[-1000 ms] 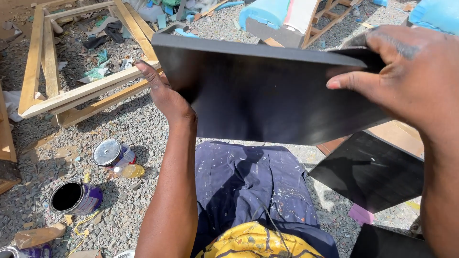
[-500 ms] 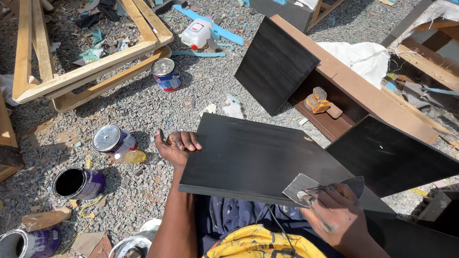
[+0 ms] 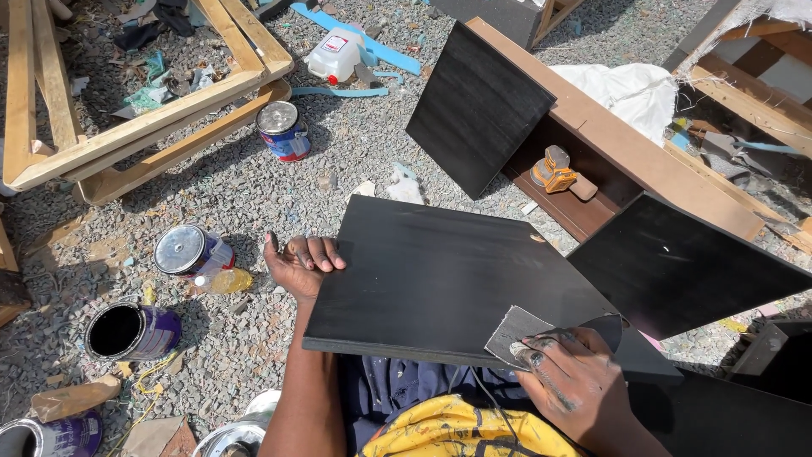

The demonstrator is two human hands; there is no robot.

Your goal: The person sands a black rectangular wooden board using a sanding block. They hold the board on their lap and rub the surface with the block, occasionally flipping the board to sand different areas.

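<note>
We had lowered the black board (image 3: 448,279) flat onto our lap; left hand (image 3: 300,264) gripped its edge, right hand (image 3: 575,381) pressed sandpaper (image 3: 514,332) down, ready for sanding.

three black boards (image 3: 457,279), five paint cans (image 3: 283,131)

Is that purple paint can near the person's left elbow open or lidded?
Open: the purple paint can stands upright, its dark inside showing, no lid.

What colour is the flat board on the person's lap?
Matte black flat board, clearest in the head view.
</note>
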